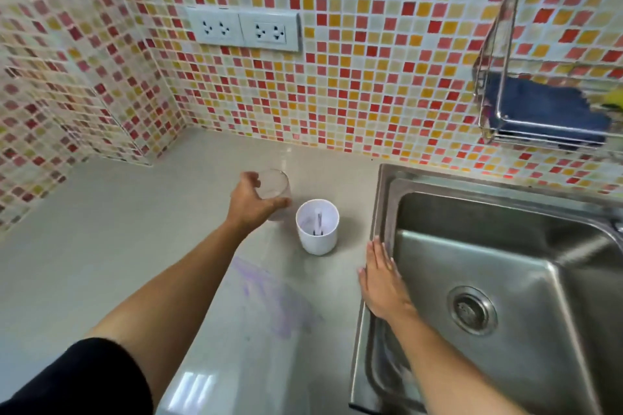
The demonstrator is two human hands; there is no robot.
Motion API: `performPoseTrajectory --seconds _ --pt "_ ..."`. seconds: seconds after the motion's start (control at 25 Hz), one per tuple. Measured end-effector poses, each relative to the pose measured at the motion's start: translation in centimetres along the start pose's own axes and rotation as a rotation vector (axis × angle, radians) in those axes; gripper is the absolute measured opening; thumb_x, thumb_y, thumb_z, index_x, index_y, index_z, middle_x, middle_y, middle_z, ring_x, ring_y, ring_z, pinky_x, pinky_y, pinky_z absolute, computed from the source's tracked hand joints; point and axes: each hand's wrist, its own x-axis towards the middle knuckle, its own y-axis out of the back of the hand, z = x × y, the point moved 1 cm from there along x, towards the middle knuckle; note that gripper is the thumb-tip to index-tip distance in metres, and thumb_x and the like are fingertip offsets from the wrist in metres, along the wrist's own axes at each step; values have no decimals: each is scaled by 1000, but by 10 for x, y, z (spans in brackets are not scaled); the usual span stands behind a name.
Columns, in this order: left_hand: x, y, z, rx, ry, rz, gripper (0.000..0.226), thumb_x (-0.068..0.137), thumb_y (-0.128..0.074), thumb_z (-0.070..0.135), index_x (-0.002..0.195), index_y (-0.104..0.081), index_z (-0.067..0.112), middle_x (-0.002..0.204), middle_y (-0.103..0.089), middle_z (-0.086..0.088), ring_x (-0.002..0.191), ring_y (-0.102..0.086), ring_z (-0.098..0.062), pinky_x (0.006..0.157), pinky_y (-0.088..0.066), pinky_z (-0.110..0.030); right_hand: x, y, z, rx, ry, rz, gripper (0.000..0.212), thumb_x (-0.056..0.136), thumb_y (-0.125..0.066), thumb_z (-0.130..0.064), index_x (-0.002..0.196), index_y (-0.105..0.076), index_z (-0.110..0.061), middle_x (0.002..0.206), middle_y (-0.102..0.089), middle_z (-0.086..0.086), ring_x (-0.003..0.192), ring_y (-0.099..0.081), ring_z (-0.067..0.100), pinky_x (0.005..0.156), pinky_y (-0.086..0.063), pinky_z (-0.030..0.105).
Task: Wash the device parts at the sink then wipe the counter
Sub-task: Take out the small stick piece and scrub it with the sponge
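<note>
My left hand (pixel 251 200) is wrapped around a clear plastic cup (pixel 274 187) standing on the pale counter (pixel 135 246). Just right of it stands a white cylindrical device part (pixel 317 227), open at the top, with a thin post inside. My right hand (pixel 381 280) lies flat with fingers together on the left rim of the steel sink (pixel 505 229); it holds nothing. A purple smear (pixel 269 293) stains the counter between my arms. The sink basin has a round drain (pixel 472 310).
A metal wall rack (pixel 505 71) at the upper right holds a dark blue sponge or cloth (pixel 542 104) above the sink. Two double power sockets (pixel 242 29) sit on the mosaic-tiled wall behind the counter. A tiled corner closes the counter's left side.
</note>
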Motion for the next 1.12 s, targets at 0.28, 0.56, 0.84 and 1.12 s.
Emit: performPoseTrajectory --seconds 0.28,0.56,0.84,1.12 --pt "6 -19 -52 45 10 -119 96 61 -86 31 135 -30 8 130 -43 -9 118 -49 -30 97 -44 -38 2 -2 6 -36 18 -42 69 90 -7 -42 148 -1 -6 156 11 8 145 7 18 111 5 24" --pt "3 13 -14 196 -286 -176 86 76 -68 25 148 -21 14 151 -24 -8 139 -23 -25 110 -25 -36 19 31 -6 204 8 55 74 93 -48 -30 149 -6 -8 158 2 2 144 0 12 115 -3 23" --pt "-7 -16 31 477 -697 -425 29 90 -59 27 115 -67 16 105 -65 -6 86 -62 -21 72 -43 -22 40 66 -49 323 112 -23 109 71 -70 -57 150 -6 -18 158 -6 -5 143 -8 11 114 -11 25" --pt "-1 -28 37 683 -925 -518 26 90 -52 16 111 -69 10 92 -62 -11 87 -58 -26 68 -34 -23 47 67 -73 393 108 -13 99 70 -73 -54 147 -21 -18 153 -26 1 138 -26 17 110 -24 28"
